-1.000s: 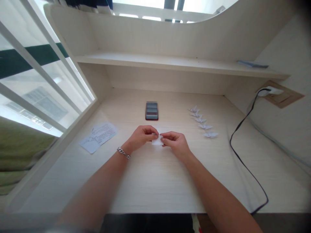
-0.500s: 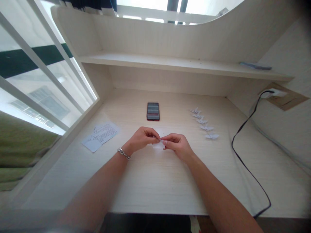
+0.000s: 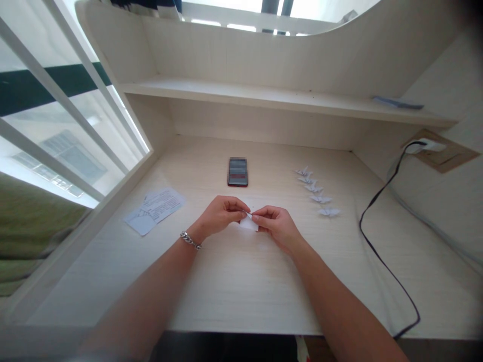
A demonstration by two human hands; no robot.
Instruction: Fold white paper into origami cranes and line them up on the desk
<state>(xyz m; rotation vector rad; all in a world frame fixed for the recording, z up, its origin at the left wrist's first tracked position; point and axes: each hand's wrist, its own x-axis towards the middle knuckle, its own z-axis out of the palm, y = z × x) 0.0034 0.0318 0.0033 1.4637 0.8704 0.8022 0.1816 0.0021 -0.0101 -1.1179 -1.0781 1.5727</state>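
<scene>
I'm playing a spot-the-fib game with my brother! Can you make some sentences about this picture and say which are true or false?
1. The left hand and right hand both pinch the small white paper. True.
2. The silver bracelet is on the right wrist. False: it is on the left one.
3. The folded paper shapes lie to the right of both hands. True.
4. The phone lies on the shelf. False: it lies on the desk, beyond the hands.
5. The black cord leads to the wall socket. True.
6. The papers with writing lie at the far right. False: they lie on the left.
</scene>
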